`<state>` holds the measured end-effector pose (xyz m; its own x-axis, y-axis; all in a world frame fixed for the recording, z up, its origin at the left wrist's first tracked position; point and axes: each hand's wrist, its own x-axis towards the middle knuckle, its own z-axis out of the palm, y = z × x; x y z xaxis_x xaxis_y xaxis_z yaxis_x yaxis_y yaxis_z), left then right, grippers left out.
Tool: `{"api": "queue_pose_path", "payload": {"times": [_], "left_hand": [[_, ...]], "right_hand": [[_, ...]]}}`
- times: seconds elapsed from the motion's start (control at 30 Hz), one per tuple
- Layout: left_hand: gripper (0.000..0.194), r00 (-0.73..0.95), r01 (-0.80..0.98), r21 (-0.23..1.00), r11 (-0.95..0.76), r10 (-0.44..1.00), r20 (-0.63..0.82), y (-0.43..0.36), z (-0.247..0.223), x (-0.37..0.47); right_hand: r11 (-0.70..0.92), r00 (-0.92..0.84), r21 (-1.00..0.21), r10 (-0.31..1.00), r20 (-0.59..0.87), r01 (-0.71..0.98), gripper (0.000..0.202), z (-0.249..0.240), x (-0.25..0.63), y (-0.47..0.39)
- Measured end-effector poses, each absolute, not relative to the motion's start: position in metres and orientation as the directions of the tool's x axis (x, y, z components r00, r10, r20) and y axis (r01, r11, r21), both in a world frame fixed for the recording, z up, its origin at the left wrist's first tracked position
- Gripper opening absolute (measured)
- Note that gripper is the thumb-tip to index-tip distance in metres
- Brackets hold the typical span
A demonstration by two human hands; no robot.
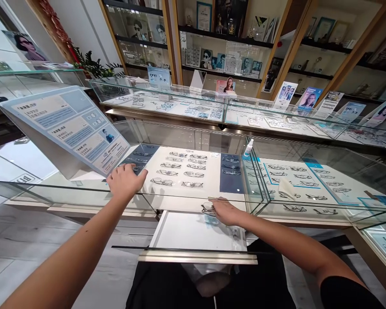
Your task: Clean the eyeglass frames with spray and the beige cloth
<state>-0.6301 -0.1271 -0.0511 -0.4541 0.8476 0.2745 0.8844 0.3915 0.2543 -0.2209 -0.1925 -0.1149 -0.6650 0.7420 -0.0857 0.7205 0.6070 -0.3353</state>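
Observation:
A pair of eyeglasses (208,208) is held in my right hand (227,211), low over the pulled-out white drawer (193,234). The fingers are closed around one side of the frame. My left hand (126,178) rests with spread fingers at the front of the glass display case (186,196), beside the lower corner of a blue and white sign (80,126). Nothing shows in its grasp. Beyond both hands, rows of eyeglasses (193,174) lie on a white display board between dark blue strips (230,182).
A small white spray bottle (248,147) stands on the glass at the right, near a pale cloth (286,189). More eyeglasses (302,176) lie in the right-hand case. Behind are another glass counter (180,107) and shelves. The drawer's front edge (197,257) juts out over my lap.

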Motion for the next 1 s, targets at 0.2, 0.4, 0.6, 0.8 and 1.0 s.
{"api": "queue_pose_path", "payload": {"times": [0.2,0.4,0.6,0.8,1.0], "left_hand": [[0.069,-0.447,0.888,0.244,0.39,0.854,0.264,-0.129,-0.048,-0.629],[0.071,-0.451,0.886,0.24,0.396,0.857,0.249,-0.128,-0.048,-0.631],[0.07,-0.456,0.883,0.244,0.4,0.853,0.254,-0.129,-0.046,-0.627],[0.07,-0.447,0.885,0.268,0.38,0.856,0.26,-0.131,-0.045,-0.627],[0.069,-0.454,0.882,0.269,0.387,0.85,0.266,-0.131,-0.045,-0.626]], "right_hand": [[0.604,-0.745,-0.473,0.636,-0.198,0.641,0.052,-0.043,-0.225,-0.236],[0.608,-0.738,-0.491,0.664,-0.116,0.624,0.061,0.055,-0.201,-0.225],[0.559,-0.611,-0.282,0.778,-0.146,0.78,0.063,0.083,-0.187,-0.161],[0.534,-0.534,0.021,0.845,-0.015,0.845,0.057,0.021,-0.214,-0.14],[0.519,-0.522,0.081,0.852,0.031,0.851,0.054,-0.002,-0.216,-0.129]]}}
